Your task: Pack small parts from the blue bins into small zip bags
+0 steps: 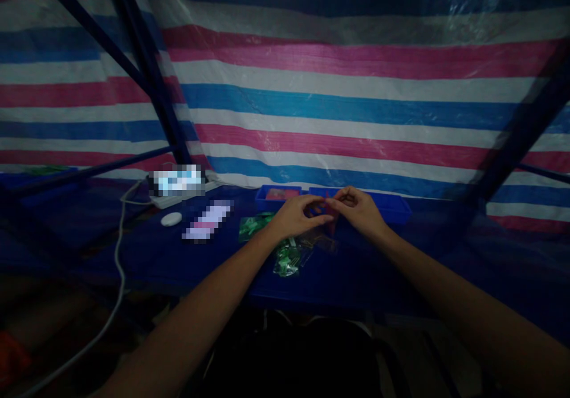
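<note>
My left hand (297,214) and my right hand (356,209) meet above the dark blue table (187,261), fingertips pinched together on a small reddish piece (330,209) between them. The light is dim, so I cannot make out what the piece is. Just below the hands lie small clear bags of green parts (287,260). Another green bag (253,226) lies to the left of my left wrist. Behind the hands stands a shallow blue tray (392,207) with something red in its left compartment (281,193).
A blurred-out phone-like object (208,220), a small white round item (171,218) and a white power strip (178,185) with a cable (116,267) sit at the table's left. Dark blue frame poles (146,71) rise at left and right. A striped tarpaulin (356,101) hangs behind.
</note>
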Motion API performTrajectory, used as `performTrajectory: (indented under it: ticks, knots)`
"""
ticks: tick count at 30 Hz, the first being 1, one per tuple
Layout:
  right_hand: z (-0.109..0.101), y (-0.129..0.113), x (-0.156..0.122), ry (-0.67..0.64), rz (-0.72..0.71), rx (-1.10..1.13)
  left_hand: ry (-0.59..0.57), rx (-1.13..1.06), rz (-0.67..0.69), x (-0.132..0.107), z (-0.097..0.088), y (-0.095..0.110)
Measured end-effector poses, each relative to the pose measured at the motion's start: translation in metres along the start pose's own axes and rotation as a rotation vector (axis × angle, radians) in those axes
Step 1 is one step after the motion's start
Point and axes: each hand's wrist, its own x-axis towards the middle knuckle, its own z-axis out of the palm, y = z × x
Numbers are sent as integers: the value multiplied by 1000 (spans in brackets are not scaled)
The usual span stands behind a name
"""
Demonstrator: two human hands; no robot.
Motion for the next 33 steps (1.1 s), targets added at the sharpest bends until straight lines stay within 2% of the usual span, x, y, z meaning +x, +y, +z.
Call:
performTrajectory:
  ticks: [2, 5, 9, 12, 14, 16, 19, 21, 23, 28, 30, 33]
  knots:
    - [4, -7, -3, -64, 38, 63, -18, 51, 4, -1, 4, 1]
    - [4, -15, -6, -68, 56, 131, 43, 133, 15, 0, 4, 1]
    - [-4, -17, -3, 77, 10, 43, 142, 133, 19, 2, -1, 2]
    - [-9, -16, -1, 169, -32, -50, 90, 129, -10, 2, -1, 0]
    - [-10, -14, 0, 179, -57, -100, 42, 146, -28, 2, 1, -1]
    - [-10, -13, 0, 154, -75, -159, 28, 158, -28, 1, 1, -1]
    - [-9, -10, -1, 22, -90, -228, 19, 124, 4, 0, 1, 1]
    - [-9, -6, -1, -89, -59, -218, 19, 99, 10, 0, 0, 2]
    - [-10, -1, 1, -139, -8, -175, 48, 73, -1, 1, 0, 1]
    - [-11, 10, 6, 29, 25, -78, 225, 130, 19, 2, 0, 0]
    - [-9, 10, 5, 58, 63, -7, 209, 199, 60, 1, 1, 2]
    - [-3, 5, 0, -27, 115, 109, 83, 249, 110, -2, 5, 6]
